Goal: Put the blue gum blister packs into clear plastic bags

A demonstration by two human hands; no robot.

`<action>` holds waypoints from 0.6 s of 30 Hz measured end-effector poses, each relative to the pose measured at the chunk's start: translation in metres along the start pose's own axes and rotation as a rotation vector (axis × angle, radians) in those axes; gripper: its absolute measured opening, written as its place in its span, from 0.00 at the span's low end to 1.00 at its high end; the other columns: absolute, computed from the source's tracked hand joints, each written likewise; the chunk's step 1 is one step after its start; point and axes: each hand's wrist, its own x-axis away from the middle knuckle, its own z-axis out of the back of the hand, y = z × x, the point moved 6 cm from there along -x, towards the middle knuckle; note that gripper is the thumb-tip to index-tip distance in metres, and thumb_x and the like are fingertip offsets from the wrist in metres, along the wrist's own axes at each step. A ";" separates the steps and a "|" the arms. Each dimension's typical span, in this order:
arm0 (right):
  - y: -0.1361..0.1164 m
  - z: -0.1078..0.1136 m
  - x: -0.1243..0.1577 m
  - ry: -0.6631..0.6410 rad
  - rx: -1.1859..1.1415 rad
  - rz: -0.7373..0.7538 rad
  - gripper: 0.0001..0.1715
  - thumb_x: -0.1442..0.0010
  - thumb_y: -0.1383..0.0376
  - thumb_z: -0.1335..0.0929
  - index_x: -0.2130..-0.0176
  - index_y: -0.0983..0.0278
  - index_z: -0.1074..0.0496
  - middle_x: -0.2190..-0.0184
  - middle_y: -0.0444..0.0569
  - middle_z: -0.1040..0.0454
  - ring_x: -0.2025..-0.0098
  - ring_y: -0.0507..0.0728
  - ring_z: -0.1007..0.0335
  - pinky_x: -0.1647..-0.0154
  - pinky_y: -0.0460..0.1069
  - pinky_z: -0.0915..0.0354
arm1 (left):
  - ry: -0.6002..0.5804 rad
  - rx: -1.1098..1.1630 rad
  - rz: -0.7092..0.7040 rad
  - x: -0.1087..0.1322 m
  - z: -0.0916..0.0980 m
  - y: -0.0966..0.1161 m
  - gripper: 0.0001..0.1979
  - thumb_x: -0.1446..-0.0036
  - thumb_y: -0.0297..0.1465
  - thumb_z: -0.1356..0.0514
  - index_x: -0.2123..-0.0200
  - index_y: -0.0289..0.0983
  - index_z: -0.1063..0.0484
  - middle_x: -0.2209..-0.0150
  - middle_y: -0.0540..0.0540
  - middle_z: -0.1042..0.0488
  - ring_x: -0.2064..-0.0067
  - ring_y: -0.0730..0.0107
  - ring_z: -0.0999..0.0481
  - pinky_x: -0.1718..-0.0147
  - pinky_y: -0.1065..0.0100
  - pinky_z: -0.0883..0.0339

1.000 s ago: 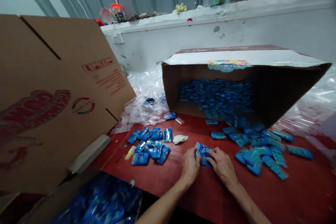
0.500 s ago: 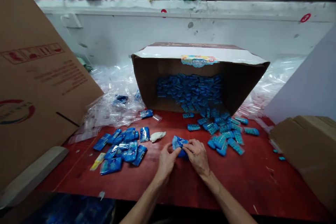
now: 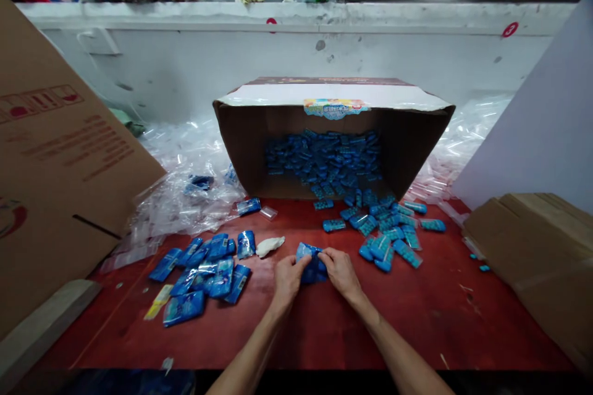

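Between my two hands, just above the red table (image 3: pixel 380 327), is a blue plastic packet (image 3: pixel 311 266). My left hand (image 3: pixel 288 278) pinches its left side with thumb and fingers. My right hand (image 3: pixel 340 271) grips the upper right edge, and the fingers hide part of the packet. A heap of similar blue packets (image 3: pixel 222 278) lies to the left of my left hand. To the right of my right hand, small blue-wrapped pieces (image 3: pixel 386 247) are scattered. A crumpled white scrap (image 3: pixel 270 246) rests beyond my left hand.
An open cardboard box (image 3: pixel 424 142) on its side spills small blue pieces. Clear plastic bags (image 3: pixel 185 179) pile up behind. A large carton (image 3: pixel 60 154) stands left, a smaller brown box (image 3: pixel 532 259) right. A yellow packet (image 3: pixel 158 301) lies near the left heap.
Both hands still hold the blue packet, which now looks flatter and more spread between them. The whole view has shifted, so the surroundings sit further left.
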 end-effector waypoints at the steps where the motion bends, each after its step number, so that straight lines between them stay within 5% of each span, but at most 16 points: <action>1: 0.001 0.001 -0.001 -0.002 0.007 -0.013 0.14 0.44 0.63 0.41 0.75 0.63 0.30 0.79 0.46 0.29 0.75 0.52 0.35 0.73 0.44 0.44 | 0.007 -0.029 -0.018 0.001 0.001 0.000 0.15 0.60 0.41 0.42 0.85 0.34 0.34 0.86 0.52 0.38 0.78 0.69 0.35 0.78 0.71 0.44; 4: 0.005 0.007 -0.004 0.017 0.019 -0.045 0.10 0.46 0.64 0.39 0.71 0.63 0.30 0.76 0.46 0.28 0.72 0.54 0.34 0.71 0.45 0.44 | 0.066 -0.133 -0.136 0.010 0.003 0.006 0.11 0.57 0.34 0.43 0.70 0.35 0.29 0.73 0.46 0.28 0.65 0.62 0.30 0.66 0.67 0.40; 7: 0.006 0.018 -0.006 0.038 0.006 -0.050 0.08 0.47 0.65 0.39 0.71 0.63 0.32 0.75 0.46 0.30 0.71 0.54 0.35 0.69 0.46 0.44 | 0.175 -0.255 -0.272 0.024 0.009 0.020 0.22 0.53 0.34 0.46 0.52 0.36 0.38 0.57 0.40 0.31 0.55 0.58 0.33 0.59 0.61 0.42; 9: 0.003 0.025 -0.007 0.030 -0.025 -0.031 0.08 0.47 0.65 0.39 0.73 0.64 0.33 0.74 0.46 0.31 0.70 0.53 0.36 0.67 0.46 0.43 | 0.226 -0.245 -0.280 0.028 0.013 0.027 0.26 0.53 0.37 0.46 0.50 0.34 0.40 0.57 0.38 0.32 0.56 0.57 0.33 0.60 0.60 0.41; 11: -0.001 0.029 -0.005 -0.005 -0.069 -0.007 0.08 0.47 0.65 0.39 0.74 0.64 0.33 0.74 0.44 0.31 0.71 0.52 0.36 0.68 0.44 0.42 | 0.156 -0.127 -0.225 0.025 0.012 0.031 0.27 0.57 0.40 0.43 0.53 0.32 0.37 0.63 0.40 0.30 0.62 0.58 0.31 0.64 0.61 0.38; 15: -0.011 0.027 0.003 -0.095 -0.144 0.027 0.08 0.46 0.65 0.39 0.74 0.64 0.34 0.78 0.40 0.32 0.74 0.49 0.37 0.74 0.41 0.42 | -0.189 0.159 -0.050 0.016 -0.010 0.029 0.17 0.60 0.42 0.42 0.72 0.33 0.30 0.80 0.50 0.32 0.79 0.71 0.34 0.79 0.71 0.41; 18: -0.015 0.022 0.009 -0.102 -0.137 0.058 0.09 0.44 0.65 0.39 0.73 0.64 0.34 0.78 0.39 0.33 0.74 0.49 0.37 0.74 0.41 0.45 | -0.191 0.250 0.041 0.013 -0.018 0.019 0.16 0.62 0.43 0.41 0.81 0.35 0.35 0.88 0.55 0.39 0.85 0.78 0.42 0.85 0.74 0.49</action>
